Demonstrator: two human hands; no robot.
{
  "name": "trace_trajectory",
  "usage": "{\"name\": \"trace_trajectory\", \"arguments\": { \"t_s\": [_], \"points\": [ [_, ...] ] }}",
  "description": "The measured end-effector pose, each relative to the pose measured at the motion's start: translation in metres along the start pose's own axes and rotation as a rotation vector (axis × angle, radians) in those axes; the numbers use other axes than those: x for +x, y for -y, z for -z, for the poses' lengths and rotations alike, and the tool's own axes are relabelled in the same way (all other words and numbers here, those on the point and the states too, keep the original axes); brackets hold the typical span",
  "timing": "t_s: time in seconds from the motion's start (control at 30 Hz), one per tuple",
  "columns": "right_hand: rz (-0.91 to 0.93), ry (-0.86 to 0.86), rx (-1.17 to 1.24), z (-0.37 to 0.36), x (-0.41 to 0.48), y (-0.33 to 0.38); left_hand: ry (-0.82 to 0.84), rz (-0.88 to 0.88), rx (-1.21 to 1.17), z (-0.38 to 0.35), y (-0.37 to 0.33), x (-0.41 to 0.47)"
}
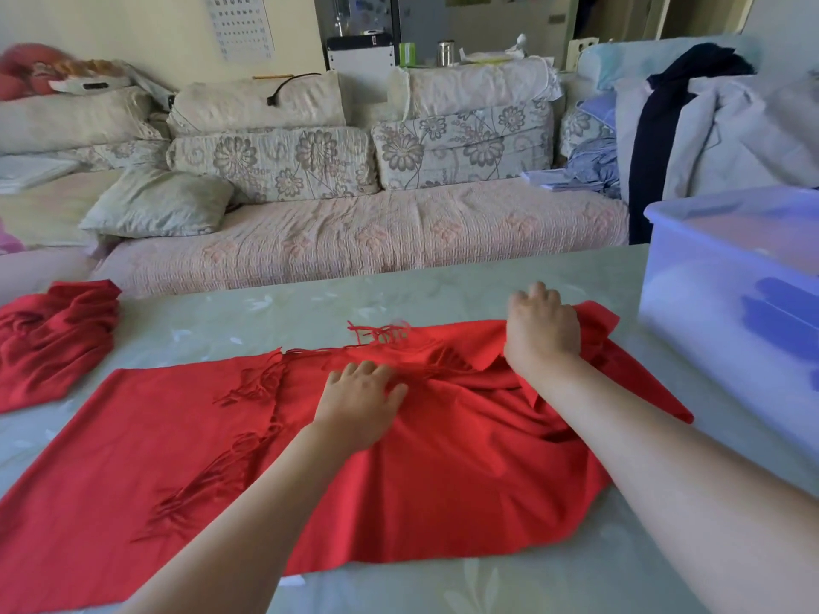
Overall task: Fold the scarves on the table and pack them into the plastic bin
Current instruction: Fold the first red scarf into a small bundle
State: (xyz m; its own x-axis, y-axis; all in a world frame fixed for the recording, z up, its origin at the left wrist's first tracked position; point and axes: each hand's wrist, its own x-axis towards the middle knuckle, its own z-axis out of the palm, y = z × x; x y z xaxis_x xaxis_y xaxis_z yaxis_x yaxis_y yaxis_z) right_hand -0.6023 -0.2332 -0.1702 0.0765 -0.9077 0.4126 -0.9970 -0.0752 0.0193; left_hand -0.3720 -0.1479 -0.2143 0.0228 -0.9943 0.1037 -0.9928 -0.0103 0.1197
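A red fringed scarf [133, 445] lies spread across the pale green table [248, 316], partly doubled over so its tassels run down the middle. My left hand [361, 401] rests flat on the cloth near the centre, fingers straight. My right hand [543, 332] sits at the scarf's far right edge with fingers curled down into the fabric, gripping a fold. A second, darker red scarf [53, 339] lies bunched at the table's left edge. The translucent plastic bin [691, 303] stands on the right of the table.
Behind the table runs a sofa [354, 223] with floral cushions and a loose pillow [159, 201]. Clothes [709, 126] are heaped on its right end, behind the bin.
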Motion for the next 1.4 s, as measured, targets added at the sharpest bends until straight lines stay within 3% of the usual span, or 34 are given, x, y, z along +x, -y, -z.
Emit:
{"name": "trace_trajectory", "arguments": {
  "t_s": [0.1,0.2,0.3,0.43,0.5,0.6,0.67,0.73,0.8,0.83,0.9,1.0,1.07,1.27,1.4],
  "points": [
    [0.255,0.134,0.212,-0.010,0.000,0.012,-0.154,0.013,-0.068,0.002,-0.014,0.013],
    [0.284,0.295,0.094,-0.014,0.003,0.019,-0.112,-0.032,-0.093,-0.003,-0.023,0.021],
    [0.111,0.156,0.116,-0.014,0.015,0.016,0.025,-0.073,-0.070,-0.010,-0.024,0.025],
    [-0.266,-0.129,0.477,-0.003,0.041,-0.007,0.027,-0.023,-0.117,-0.012,-0.019,0.030],
    [-0.330,-0.241,0.560,-0.002,0.049,-0.026,0.036,-0.013,-0.119,-0.011,-0.019,0.033],
    [-0.336,-0.171,0.421,-0.013,0.051,-0.036,-0.004,-0.056,0.026,-0.007,-0.027,0.041],
    [-0.233,-0.130,0.237,-0.022,0.046,-0.028,-0.032,-0.117,0.090,-0.006,-0.039,0.048],
    [0.095,-0.112,0.242,-0.026,0.038,-0.014,0.000,-0.150,0.053,-0.007,-0.051,0.054],
    [0.413,0.126,0.394,-0.027,0.023,0.002,0.044,-0.152,-0.036,-0.011,-0.057,0.058],
    [0.477,0.299,0.428,-0.031,0.015,0.007,0.076,-0.156,-0.092,-0.014,-0.058,0.060],
    [0.502,0.463,0.416,-0.040,0.002,0.011,0.162,-0.189,-0.161,-0.020,-0.055,0.062],
    [0.480,0.390,0.279,-0.046,-0.003,-0.002,0.353,-0.141,-0.089,-0.022,-0.056,0.066],
    [0.391,0.371,0.142,-0.043,0.000,-0.017,0.392,-0.106,-0.062,-0.019,-0.062,0.069],
    [0.245,0.366,-0.068,-0.034,0.018,-0.054,0.318,-0.084,-0.081,-0.026,-0.068,0.077],
    [0.194,0.115,-0.089,-0.033,0.029,-0.057,-0.022,-0.152,-0.059,-0.035,-0.067,0.054]
  ]
}}
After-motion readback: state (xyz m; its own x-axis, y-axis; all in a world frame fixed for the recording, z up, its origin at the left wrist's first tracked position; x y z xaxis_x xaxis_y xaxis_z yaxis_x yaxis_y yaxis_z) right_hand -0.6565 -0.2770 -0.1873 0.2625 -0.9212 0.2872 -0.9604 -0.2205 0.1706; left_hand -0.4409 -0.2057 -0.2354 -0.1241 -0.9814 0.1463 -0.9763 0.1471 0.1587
